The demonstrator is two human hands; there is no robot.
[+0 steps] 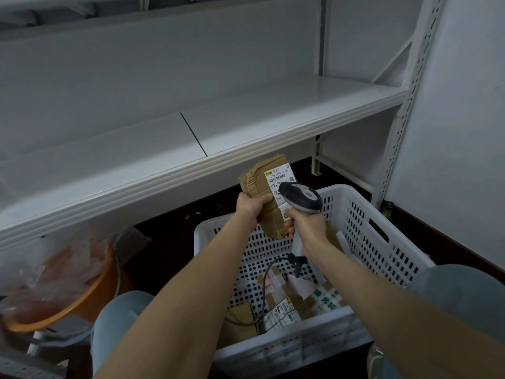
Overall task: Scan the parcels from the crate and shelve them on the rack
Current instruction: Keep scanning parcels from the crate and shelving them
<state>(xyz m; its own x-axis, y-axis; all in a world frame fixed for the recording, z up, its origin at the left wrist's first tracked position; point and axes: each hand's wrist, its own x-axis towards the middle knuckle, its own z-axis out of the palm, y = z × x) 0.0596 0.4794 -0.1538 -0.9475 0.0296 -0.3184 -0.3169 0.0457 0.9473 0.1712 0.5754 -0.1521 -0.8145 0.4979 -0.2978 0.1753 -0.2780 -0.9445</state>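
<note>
The left hand [252, 205] grips a brown parcel [266, 192] above the white crate [379, 236], below the rack shelf's [246, 119] front edge. The right hand [307, 227] clasps a scanner [300, 198] aimed at its label [279, 177]. More parcels [287, 302] lie in the crate.

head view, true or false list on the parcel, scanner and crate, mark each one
1. The left hand grips a brown parcel. True.
2. The right hand holds the scanner close to the parcel's label. True.
3. The crate is empty. False: it holds several more parcels.
4. The scanner is cordless. False: a dark cable runs from its handle down into the crate.
5. The orange basin sits right of the crate. False: it is on the crate's left.
</note>
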